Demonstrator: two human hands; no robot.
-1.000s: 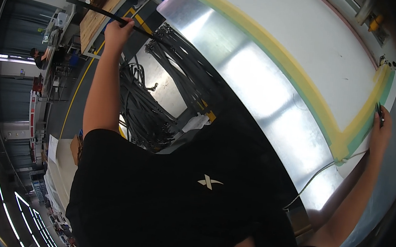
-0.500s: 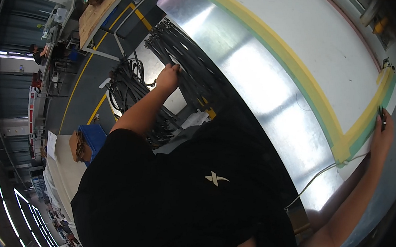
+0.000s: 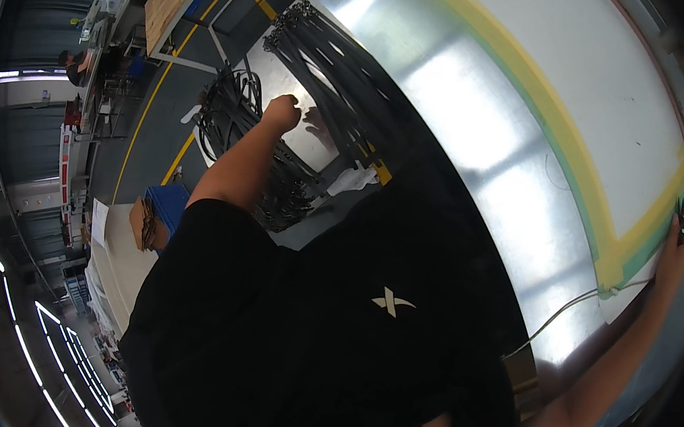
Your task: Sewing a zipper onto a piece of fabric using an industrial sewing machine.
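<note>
My left hand (image 3: pixel 283 111) is closed above a shiny metal sheet (image 3: pixel 315 152); whatever its fingers hold, if anything, is hidden. On its right a row of long black cables or straps (image 3: pixel 332 71) lies across the sheet. A tangled black bundle (image 3: pixel 241 103) lies to its left and continues below my forearm. At the far right, my right hand (image 3: pixel 674 244) grips a small dark tool with two pointed tips (image 3: pixel 681 212). That hand is by the corner of a white panel (image 3: pixel 574 63) edged with yellow and green tape (image 3: pixel 613 250).
A bright metal tabletop (image 3: pixel 483 137) curves between my body and the panel. A thin pale cord (image 3: pixel 557 313) runs over its near end. To the left are a blue bin (image 3: pixel 166 210) with cardboard, a wooden-topped bench (image 3: pixel 176 4) and a distant person (image 3: pixel 77 65).
My left hand has shifted left, off the row of black cables or straps. My right hand still has the dark tool by the panel corner. The whole view has tilted slightly.
</note>
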